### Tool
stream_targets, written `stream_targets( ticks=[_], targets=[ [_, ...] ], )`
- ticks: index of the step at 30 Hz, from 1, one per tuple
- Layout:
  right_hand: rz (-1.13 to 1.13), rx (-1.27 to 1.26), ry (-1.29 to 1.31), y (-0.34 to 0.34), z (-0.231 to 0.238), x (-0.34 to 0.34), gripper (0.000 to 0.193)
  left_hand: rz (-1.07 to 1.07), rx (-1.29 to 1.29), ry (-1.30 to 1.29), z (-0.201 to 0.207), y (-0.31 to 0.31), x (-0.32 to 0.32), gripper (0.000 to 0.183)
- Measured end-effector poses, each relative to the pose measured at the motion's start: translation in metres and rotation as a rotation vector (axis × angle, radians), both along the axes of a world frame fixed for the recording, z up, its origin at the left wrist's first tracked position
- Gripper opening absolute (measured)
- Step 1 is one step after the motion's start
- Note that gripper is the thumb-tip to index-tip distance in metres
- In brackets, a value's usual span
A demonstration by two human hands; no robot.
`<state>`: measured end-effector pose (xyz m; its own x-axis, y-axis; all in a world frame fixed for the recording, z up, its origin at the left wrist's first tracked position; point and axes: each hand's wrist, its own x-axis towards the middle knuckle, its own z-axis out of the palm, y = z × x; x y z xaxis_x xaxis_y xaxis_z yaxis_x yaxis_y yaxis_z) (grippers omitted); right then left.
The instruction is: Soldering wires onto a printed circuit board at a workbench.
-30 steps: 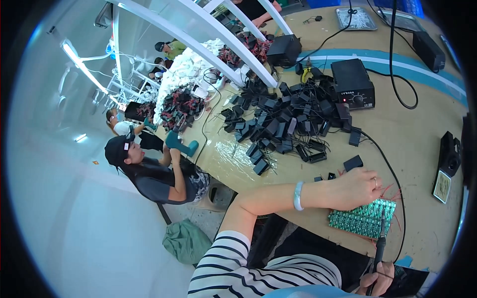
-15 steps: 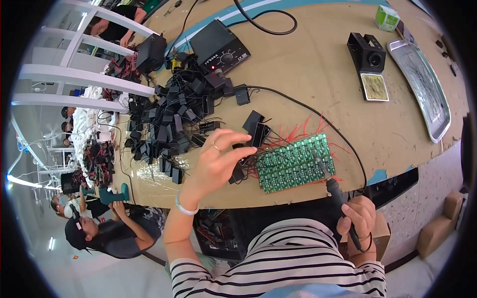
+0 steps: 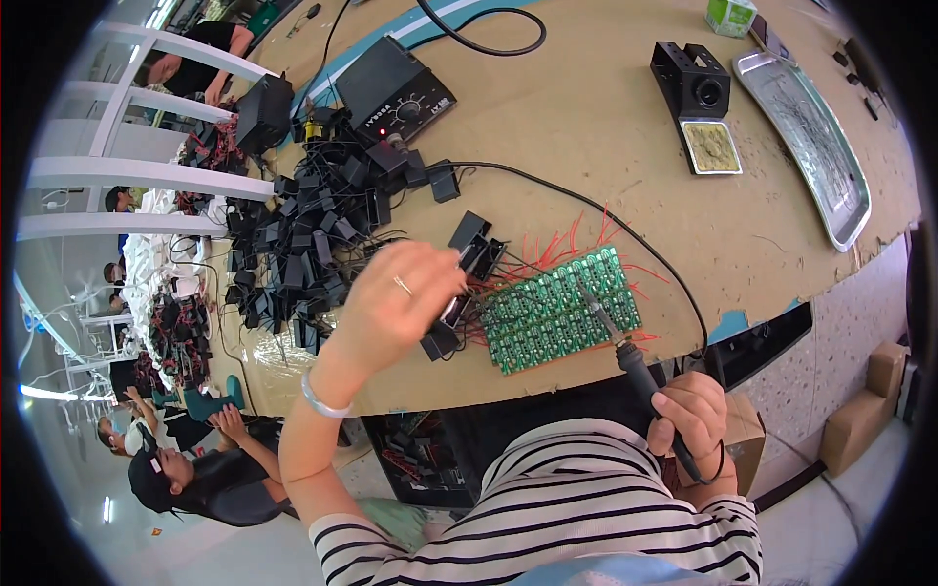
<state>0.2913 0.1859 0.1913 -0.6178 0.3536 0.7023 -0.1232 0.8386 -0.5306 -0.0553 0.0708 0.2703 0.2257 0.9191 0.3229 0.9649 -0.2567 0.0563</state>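
My right hand is wrapped round the handle of a soldering iron. Its metal tip lies over the right part of a green circuit board panel with thin red wires along its edges. My left hand is bent, fingers curled together, just left of the panel. Whatever its fingertips pinch, if anything, is hidden. Close to those fingers are small open black cases, and another black case lies below them. Black leads run from the cases across the panel.
A heap of black cases covers the table's left side. Behind it sits a soldering station with a lit red lamp and a cable to the iron. At right are an iron stand, a sponge dish and a metal tray. Co-workers sit at left.
The whole view has shifted slightly. My left hand has moved left and its thumb and forefinger, apart before, are now curled in. My right hand keeps the iron over the panel.
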Motion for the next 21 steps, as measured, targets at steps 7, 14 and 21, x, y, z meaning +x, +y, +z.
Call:
stream_targets(
  ticks=[7,14,21],
  targets=[
    [0.01,-0.013,-0.002,0.001,0.0,0.002,0.028,0.0,-0.147,-0.307,-0.019,0.014,0.05,0.033],
    [0.046,-0.022,-0.011,-0.001,-0.001,0.01,0.031,-0.182,-0.152,-0.131,-0.031,0.016,0.053,0.041],
    [0.094,-0.038,-0.018,0.003,-0.004,0.004,0.032,-0.058,-0.055,-0.187,-0.031,0.018,0.063,0.04]
  ],
)
